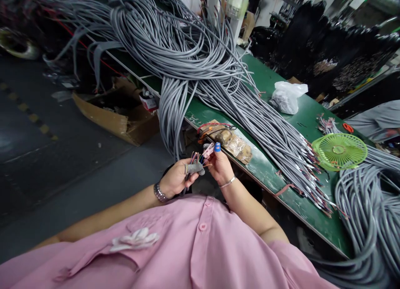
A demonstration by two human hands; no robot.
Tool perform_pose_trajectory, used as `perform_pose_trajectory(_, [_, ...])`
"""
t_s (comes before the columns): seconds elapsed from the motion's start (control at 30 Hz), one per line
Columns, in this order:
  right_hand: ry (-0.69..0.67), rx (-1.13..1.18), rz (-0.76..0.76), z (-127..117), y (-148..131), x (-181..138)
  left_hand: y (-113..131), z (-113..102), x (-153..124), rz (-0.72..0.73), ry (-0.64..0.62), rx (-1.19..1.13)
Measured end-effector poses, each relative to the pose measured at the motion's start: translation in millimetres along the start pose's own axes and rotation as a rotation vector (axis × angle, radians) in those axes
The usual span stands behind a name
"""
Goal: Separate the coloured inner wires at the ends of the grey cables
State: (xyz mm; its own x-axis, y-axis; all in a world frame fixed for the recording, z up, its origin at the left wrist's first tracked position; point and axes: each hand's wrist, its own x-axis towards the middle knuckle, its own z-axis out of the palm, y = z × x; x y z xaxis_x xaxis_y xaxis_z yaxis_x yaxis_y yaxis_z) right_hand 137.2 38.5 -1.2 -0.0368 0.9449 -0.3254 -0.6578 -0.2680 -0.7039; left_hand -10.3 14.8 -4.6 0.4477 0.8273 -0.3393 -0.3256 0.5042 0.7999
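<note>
Cables [175, 51] crowd the bench [264, 78]; left hand [175, 177] grips coloured wires [196, 157], right hand [222, 167] beside, grip unclear.

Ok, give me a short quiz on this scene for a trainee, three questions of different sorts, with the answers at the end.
1. True or false: the wristwatch is worn on the right wrist.

2. Which is nearest the coloured wires gripped in the left hand?
A) the white plastic bag
B) the lime-green basket
C) the wooden block

3. Fill in the blank: one digit of the right hand wears a ____ cover on its tip.

Key:
1. False; the wristwatch is on the left wrist.
2. C
3. blue
</note>
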Motion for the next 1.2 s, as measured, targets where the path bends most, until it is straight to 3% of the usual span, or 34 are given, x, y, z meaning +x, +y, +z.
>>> perform_pose_trajectory(0.37, [-0.075, 0.058, 0.147, -8.4, -8.3, -6.9, 0.6, -1.3, -7.5, -0.014, -0.004, 0.005])
perform_pose_trajectory(0.77, [-0.061, -0.100, -0.045, -6.7, -6.0, -7.4, 10.3, -1.3, -5.1, -0.001, -0.015, -0.055])
perform_pose_trajectory(1.0, [-0.096, 0.090, 0.101, -5.6, -1.9, 3.0, 10.3, -4.5, 3.9, -0.049, -0.061, -0.108])
perform_pose_trajectory(1.2, [-0.024, 0.129, 0.009, -0.5, 1.6, 5.7, 2.1, -6.4, 9.3, -0.059, -0.064, -0.062])
